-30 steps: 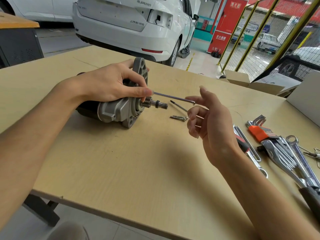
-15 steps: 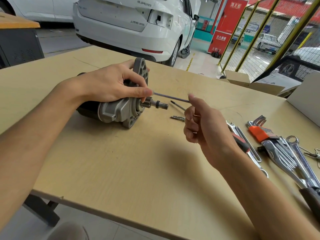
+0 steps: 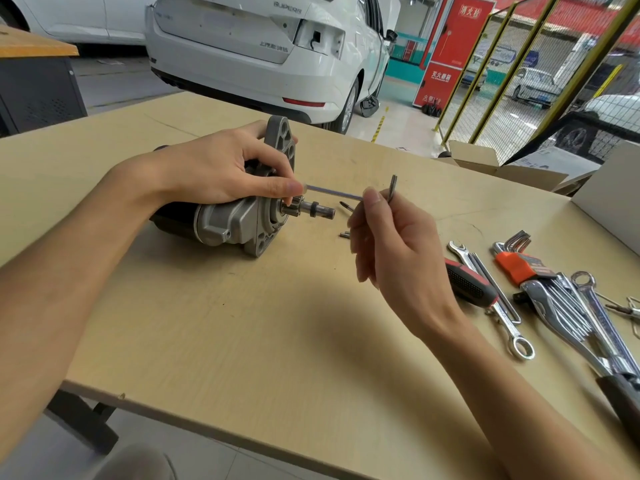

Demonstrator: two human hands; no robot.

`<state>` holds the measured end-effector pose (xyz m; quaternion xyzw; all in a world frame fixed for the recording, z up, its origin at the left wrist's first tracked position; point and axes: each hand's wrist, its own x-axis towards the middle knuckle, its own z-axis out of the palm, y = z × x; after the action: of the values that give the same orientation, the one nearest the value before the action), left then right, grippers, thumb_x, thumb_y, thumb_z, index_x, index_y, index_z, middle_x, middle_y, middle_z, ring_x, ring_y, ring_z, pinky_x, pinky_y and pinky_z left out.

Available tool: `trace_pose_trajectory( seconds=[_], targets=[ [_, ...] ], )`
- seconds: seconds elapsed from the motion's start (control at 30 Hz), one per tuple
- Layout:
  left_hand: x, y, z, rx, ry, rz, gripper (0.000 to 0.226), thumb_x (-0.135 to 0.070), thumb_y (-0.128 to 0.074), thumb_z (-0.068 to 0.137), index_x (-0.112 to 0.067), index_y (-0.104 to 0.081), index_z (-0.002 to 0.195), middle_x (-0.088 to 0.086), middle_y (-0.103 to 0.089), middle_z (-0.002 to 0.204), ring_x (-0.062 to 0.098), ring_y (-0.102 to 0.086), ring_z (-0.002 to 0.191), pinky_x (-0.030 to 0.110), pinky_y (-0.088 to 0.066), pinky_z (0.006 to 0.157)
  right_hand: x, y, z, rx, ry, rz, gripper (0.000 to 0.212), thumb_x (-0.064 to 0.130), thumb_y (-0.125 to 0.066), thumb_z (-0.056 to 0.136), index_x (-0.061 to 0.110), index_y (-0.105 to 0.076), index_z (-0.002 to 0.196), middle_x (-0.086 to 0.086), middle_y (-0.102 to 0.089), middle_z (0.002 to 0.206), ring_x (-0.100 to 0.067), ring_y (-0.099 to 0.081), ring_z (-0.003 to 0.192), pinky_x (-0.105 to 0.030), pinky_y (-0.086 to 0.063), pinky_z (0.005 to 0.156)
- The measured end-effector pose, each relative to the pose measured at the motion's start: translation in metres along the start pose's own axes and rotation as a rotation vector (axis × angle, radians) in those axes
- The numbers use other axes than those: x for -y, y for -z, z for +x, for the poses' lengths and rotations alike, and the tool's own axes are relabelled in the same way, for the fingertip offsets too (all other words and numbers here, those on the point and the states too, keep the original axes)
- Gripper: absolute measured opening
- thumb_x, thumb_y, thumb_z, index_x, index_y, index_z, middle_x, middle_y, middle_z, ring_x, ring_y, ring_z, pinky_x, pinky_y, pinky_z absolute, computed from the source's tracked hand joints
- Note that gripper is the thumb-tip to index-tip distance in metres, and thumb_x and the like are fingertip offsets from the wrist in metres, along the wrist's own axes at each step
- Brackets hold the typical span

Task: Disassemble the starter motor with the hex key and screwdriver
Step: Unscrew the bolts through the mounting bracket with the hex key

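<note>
The white car (image 3: 263, 53) carries the raised letters "SUPERB" on the right of its boot lid. Lower on the same lid sits a smaller badge of Chinese characters followed by what may be Latin letters, too small to read surely. The red cabinet (image 3: 453, 46) behind the car has a white panel at its top with three Chinese characters, the first two reading "消火". Lower on the cabinet a white line reads "灭火器箱", and a further line near its foot is too blurred to read.
</note>
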<state>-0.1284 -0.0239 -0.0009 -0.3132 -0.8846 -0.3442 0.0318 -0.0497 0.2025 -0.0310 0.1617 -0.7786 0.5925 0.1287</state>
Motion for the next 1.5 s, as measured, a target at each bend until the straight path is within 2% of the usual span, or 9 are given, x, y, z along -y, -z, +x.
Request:
trace_pose_trajectory(
  seconds=[0.2, 0.4, 0.6, 0.67, 0.77, 0.87, 1.23, 1.37, 1.5],
  targets=[
    [0.0012, 0.0002, -0.0010, 0.010, -0.008, 0.016, 0.035, -0.076, -0.056, 0.077, -0.048, -0.075, 0.085, -0.018, -0.049, 0.120, -0.012, -0.042, 0.120, 0.017, -0.032, 0.099, -0.0015, -0.0004, 0.0000, -0.017, 0.008, -0.068, 0.031, 0.027, -0.037, 0.108, 0.010, -0.057, 0.090, 0.003, -0.064, 0.072, -0.014, -0.052, 0.044, -0.016, -0.036, 0.044],
    [0.0001, 0.0005, 0.0001, -0.001, 0.006, 0.009, 0.041, -0.080, -0.055, 0.067, -0.047, -0.075, 0.080, -0.028, -0.048, 0.112, -0.014, -0.043, 0.116, 0.011, -0.032, 0.090, -0.0008, -0.0006, -0.0003, -0.025, 0.021, -0.072, 0.029, 0.031, -0.041, 0.106, 0.009, -0.057, 0.094, 0.004, -0.063, 0.073, -0.014, -0.052, 0.043, -0.017, -0.036, 0.044],
    [0.0006, 0.0003, -0.0001, 0.000, 0.021, 0.022, 0.040, -0.078, -0.057, 0.075, -0.044, -0.076, 0.084, -0.014, -0.049, 0.122, -0.004, -0.047, 0.118, 0.019, -0.036, 0.098, 0.0047, -0.0030, -0.0021, 0.020, -0.021, 0.089, 0.041, 0.051, -0.041, 0.096, 0.015, -0.058, 0.089, 0.003, -0.061, 0.072, -0.015, -0.052, 0.046, -0.017, -0.038, 0.046],
    [-0.0003, 0.0003, -0.0003, 0.008, 0.029, 0.006, 0.032, -0.070, -0.060, 0.076, -0.043, -0.076, 0.083, -0.025, -0.049, 0.116, -0.013, -0.045, 0.114, 0.016, -0.034, 0.094, 0.0053, -0.0019, -0.0017, 0.005, -0.027, 0.129, 0.035, 0.044, -0.041, 0.096, 0.015, -0.059, 0.088, 0.004, -0.061, 0.069, -0.015, -0.050, 0.045, -0.017, -0.036, 0.045],
    [0.0004, -0.0002, 0.0006, -0.006, 0.027, -0.015, 0.031, -0.065, -0.061, 0.071, -0.041, -0.077, 0.082, -0.041, -0.048, 0.099, -0.021, -0.046, 0.105, 0.008, -0.033, 0.085, 0.0042, -0.0002, 0.0000, -0.024, -0.020, 0.125, 0.026, 0.018, -0.039, 0.100, 0.010, -0.061, 0.089, 0.003, -0.059, 0.066, -0.017, -0.048, 0.044, -0.018, -0.035, 0.043],
    [0.0010, -0.0009, 0.0011, -0.020, 0.020, -0.018, 0.029, -0.062, -0.063, 0.071, -0.038, -0.077, 0.081, -0.047, -0.046, 0.089, -0.026, -0.046, 0.096, 0.011, -0.033, 0.080, 0.0038, 0.0006, 0.0018, -0.016, -0.051, 0.139, 0.031, 0.001, -0.035, 0.098, 0.008, -0.063, 0.089, 0.002, -0.058, 0.064, -0.017, -0.047, 0.042, -0.020, -0.032, 0.041],
    [0.0037, 0.0004, 0.0000, 0.014, 0.004, 0.007, 0.038, -0.078, -0.056, 0.077, -0.047, -0.076, 0.086, -0.046, -0.043, 0.107, -0.029, -0.035, 0.114, 0.018, -0.031, 0.094, 0.0008, 0.0021, 0.0035, -0.002, -0.093, 0.132, 0.039, -0.002, -0.033, 0.100, 0.013, -0.067, 0.087, 0.001, -0.058, 0.064, -0.014, -0.046, 0.041, -0.022, -0.031, 0.039],
    [0.0031, -0.0004, 0.0009, 0.007, 0.009, 0.005, 0.033, -0.068, -0.055, 0.077, -0.043, -0.077, 0.081, -0.043, -0.044, 0.105, -0.026, -0.039, 0.111, 0.017, -0.032, 0.092, -0.0004, 0.0018, 0.0038, 0.000, -0.099, 0.124, 0.039, 0.000, -0.033, 0.102, 0.014, -0.067, 0.089, 0.002, -0.058, 0.062, -0.014, -0.046, 0.041, -0.021, -0.032, 0.039],
    [0.0016, 0.0005, 0.0003, 0.005, 0.008, 0.018, 0.034, -0.070, -0.056, 0.078, -0.043, -0.076, 0.079, -0.034, -0.046, 0.106, -0.021, -0.043, 0.109, 0.018, -0.034, 0.090, 0.0000, 0.0017, 0.0043, -0.076, -0.113, 0.128, 0.024, 0.009, -0.040, 0.103, 0.019, -0.062, 0.104, 0.005, -0.059, 0.060, -0.013, -0.046, 0.040, -0.021, -0.033, 0.038]
  ],
)
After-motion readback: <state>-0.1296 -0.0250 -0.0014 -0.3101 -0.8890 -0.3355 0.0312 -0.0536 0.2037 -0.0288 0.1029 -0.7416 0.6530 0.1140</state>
